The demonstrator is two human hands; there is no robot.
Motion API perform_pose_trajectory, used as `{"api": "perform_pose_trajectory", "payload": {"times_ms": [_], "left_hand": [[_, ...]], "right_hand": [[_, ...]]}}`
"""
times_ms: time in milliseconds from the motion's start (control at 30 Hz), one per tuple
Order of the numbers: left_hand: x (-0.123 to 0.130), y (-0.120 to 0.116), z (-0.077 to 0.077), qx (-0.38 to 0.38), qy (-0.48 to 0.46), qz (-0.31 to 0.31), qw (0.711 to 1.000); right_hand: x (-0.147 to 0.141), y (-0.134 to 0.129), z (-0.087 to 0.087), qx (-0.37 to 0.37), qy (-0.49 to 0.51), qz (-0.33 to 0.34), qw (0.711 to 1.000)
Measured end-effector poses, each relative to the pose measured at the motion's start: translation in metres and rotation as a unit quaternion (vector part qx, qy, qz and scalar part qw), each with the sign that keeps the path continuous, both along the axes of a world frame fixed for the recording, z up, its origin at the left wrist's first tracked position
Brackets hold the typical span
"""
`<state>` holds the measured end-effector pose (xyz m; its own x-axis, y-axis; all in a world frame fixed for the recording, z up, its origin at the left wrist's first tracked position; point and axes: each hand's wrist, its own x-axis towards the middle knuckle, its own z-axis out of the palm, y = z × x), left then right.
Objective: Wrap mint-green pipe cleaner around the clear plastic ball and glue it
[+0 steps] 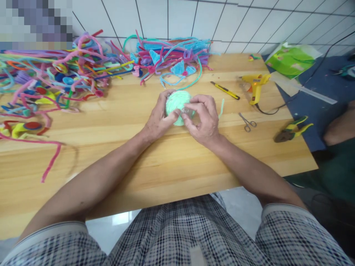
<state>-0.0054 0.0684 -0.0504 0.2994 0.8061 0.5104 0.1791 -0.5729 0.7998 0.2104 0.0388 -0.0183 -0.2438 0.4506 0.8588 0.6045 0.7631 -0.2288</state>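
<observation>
Checked cloth [177, 229] is filling my near view. Beyond it, I'm watching the left hand [160, 120] cupping a mint-green ball [177, 101] from the left, thumb on its near face, while the right hand [204, 117] is pinching a small clear piece [185, 110] at the ball's near right.

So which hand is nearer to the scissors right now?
Right. The right hand, at the right side of the mint-green ball, is left of the scissors; the left hand holds the ball's left side, farther away.
</observation>
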Motion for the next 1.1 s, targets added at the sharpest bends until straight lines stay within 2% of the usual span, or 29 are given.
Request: {"api": "perform_pose_trajectory", "payload": {"times_ms": [233,500,700,867,1100], "left_hand": [[-0.0028,0.0,0.0034,-0.003,0.008,-0.021,1.0],[-0.0038,-0.0027,0.0072,-0.009,0.016,-0.026,0.999],[-0.0022,-0.0025,0.0059,-0.014,0.008,-0.012,1.0],[0.0003,-0.0023,0.0053,-0.02,-0.004,-0.007,1.0],[0.0031,-0.0033,0.0075,-0.044,-0.021,0.002,0.999]], "right_hand": [[0.0045,0.0011,-0.0026,-0.031,-0.008,0.02,0.999],[0.0037,-0.0001,-0.0024,-0.05,-0.019,0.004,0.999],[0.0034,-0.0006,-0.0026,-0.052,-0.009,0.013,0.999],[0.0045,-0.0004,-0.0038,-0.084,-0.015,0.009,0.996],[0.0052,-0.0013,-0.0015,-0.061,-0.022,0.009,0.998]]}}
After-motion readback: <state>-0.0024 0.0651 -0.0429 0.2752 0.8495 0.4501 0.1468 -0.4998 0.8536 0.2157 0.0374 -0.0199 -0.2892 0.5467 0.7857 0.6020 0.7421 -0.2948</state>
